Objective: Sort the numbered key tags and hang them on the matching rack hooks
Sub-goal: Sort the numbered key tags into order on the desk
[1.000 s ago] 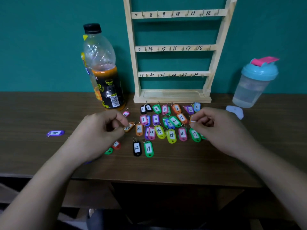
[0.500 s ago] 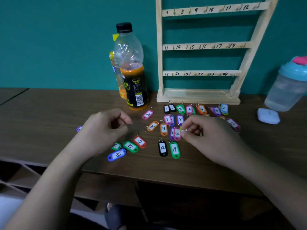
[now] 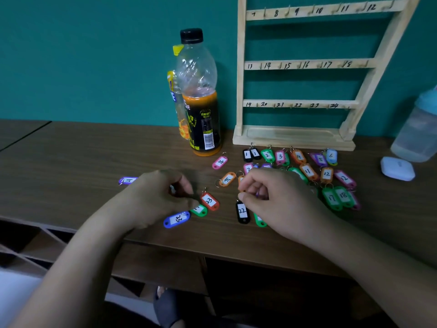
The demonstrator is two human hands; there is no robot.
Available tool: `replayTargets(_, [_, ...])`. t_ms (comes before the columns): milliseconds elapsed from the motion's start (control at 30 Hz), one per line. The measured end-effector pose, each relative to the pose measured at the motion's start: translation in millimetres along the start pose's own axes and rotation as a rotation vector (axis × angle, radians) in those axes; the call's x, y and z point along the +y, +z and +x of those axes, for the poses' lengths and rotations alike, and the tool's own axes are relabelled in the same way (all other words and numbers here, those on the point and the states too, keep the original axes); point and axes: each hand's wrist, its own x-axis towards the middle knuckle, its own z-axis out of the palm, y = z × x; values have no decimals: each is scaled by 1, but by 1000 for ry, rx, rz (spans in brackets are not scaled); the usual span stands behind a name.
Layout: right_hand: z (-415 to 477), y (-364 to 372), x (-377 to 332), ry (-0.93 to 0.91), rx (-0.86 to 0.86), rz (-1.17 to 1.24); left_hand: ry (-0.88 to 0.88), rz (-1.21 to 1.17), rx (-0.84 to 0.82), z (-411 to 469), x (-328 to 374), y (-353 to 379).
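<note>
Wooden rack (image 3: 307, 65), numbered tags (image 3: 307, 171) spread nearby

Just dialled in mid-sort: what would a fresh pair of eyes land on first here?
Bright numbered key tags lie scattered on the brown table before the wooden rack, whose visible hooks are all empty. The left hand and right hand are curled over the tags; a part-full orange drink bottle stands left of the rack.
</note>
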Motion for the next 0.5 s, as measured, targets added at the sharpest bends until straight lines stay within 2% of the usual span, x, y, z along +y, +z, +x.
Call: replayTargets(500, [-3, -1, -5, 1, -8, 20, -20, 1, -16, 5, -1, 7])
